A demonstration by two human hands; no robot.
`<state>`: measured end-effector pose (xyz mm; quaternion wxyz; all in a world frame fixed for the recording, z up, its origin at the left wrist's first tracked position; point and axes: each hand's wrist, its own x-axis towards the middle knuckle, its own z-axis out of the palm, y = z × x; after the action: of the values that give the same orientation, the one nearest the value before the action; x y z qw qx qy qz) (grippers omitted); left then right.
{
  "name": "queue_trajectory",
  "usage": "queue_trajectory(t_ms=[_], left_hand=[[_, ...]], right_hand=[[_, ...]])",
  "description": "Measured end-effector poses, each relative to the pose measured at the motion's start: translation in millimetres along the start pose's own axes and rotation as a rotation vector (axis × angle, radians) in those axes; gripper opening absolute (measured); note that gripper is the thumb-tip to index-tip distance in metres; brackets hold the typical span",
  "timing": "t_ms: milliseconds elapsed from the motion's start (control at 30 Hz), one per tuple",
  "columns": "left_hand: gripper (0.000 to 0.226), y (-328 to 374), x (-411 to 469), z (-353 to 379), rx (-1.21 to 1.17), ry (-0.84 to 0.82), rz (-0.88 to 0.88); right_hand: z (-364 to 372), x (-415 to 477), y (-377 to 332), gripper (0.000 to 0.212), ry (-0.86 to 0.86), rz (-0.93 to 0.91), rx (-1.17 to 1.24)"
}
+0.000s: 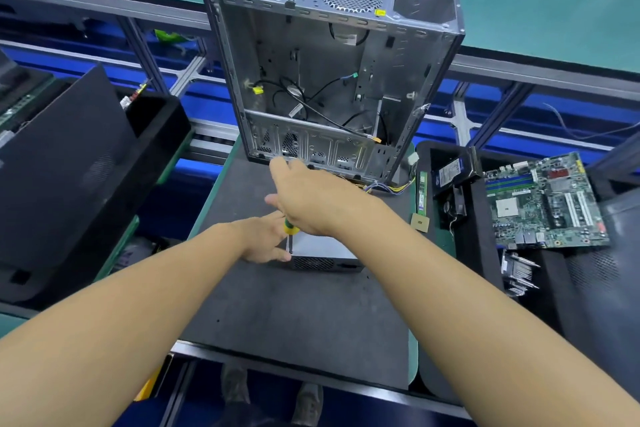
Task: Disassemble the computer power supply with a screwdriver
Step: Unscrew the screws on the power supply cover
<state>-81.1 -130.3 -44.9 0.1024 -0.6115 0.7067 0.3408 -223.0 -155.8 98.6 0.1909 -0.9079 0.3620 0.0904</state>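
The grey metal power supply (325,251) lies on the dark work mat (294,308), its vented side facing me. My right hand (311,198) holds a screwdriver (289,236) with a yellow-green handle upright, its shaft pointing down at the unit's near left corner. The handle's top is hidden in my palm, while my index finger and thumb stick out. My left hand (263,239) rests against the left end of the power supply, fingers extended beside the shaft.
An emptied silver computer case (332,73) stands upright at the mat's far edge, loose cables inside. A motherboard (543,201), a hard drive (453,170) and a heatsink (516,270) lie in black trays on the right. A RAM stick (422,192) and CPU chip (419,222) lie nearby. Black panels (69,163) sit left.
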Motion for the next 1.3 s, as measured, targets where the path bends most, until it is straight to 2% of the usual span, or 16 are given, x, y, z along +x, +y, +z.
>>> queue_trajectory(t_ms=[100, 167, 267, 467, 533, 633, 700, 800, 900, 1000, 1133, 1200, 1300], left_hand=[[0.046, -6, -1, 11, -0.195, 0.129, -0.048], [0.03, -8, -2, 15, -0.354, 0.218, -0.004], [0.027, -10, -8, 8, -0.493, 0.24, 0.054], [0.014, -13, -9, 1, -0.369, 0.196, 0.065], [0.016, -11, -10, 0, -0.364, 0.202, 0.102], [0.02, -8, -11, -1, -0.392, 0.191, 0.101], [0.015, -9, -10, -2, -0.378, 0.197, 0.123], [0.014, -8, -10, -3, -0.309, 0.228, 0.14], [0.016, -8, -12, 0, -0.379, 0.235, 0.132], [0.015, -4, -15, 2, -0.385, 0.212, 0.121], [0.022, -3, -15, 1, -0.34, 0.241, 0.137], [0.016, -5, -13, 1, -0.344, 0.267, 0.15], [0.014, -6, -12, 0, -0.311, 0.282, 0.194]], right_hand=[[0, -1, 2, 0.018, -0.077, -0.101, 0.109], [-3, -2, 3, 0.021, -0.124, -0.108, 0.165], [-4, 0, 3, 0.023, -0.123, -0.069, 0.124], [-2, 4, 1, 0.032, -0.002, 0.091, 0.005], [-1, 5, 1, 0.03, 0.008, 0.08, 0.003], [-2, 3, 2, 0.021, -0.031, -0.024, 0.065], [-5, 1, 1, 0.02, -0.102, -0.06, 0.12], [-5, -1, -2, 0.027, -0.195, -0.05, 0.138], [-5, -2, -3, 0.022, -0.173, -0.005, 0.015], [-10, -1, -3, 0.033, -0.152, 0.094, -0.013], [-7, 0, -3, 0.023, -0.143, -0.008, -0.032], [-6, -2, -2, 0.017, -0.145, -0.046, 0.005], [-7, -3, -1, 0.024, -0.173, -0.077, 0.041]])
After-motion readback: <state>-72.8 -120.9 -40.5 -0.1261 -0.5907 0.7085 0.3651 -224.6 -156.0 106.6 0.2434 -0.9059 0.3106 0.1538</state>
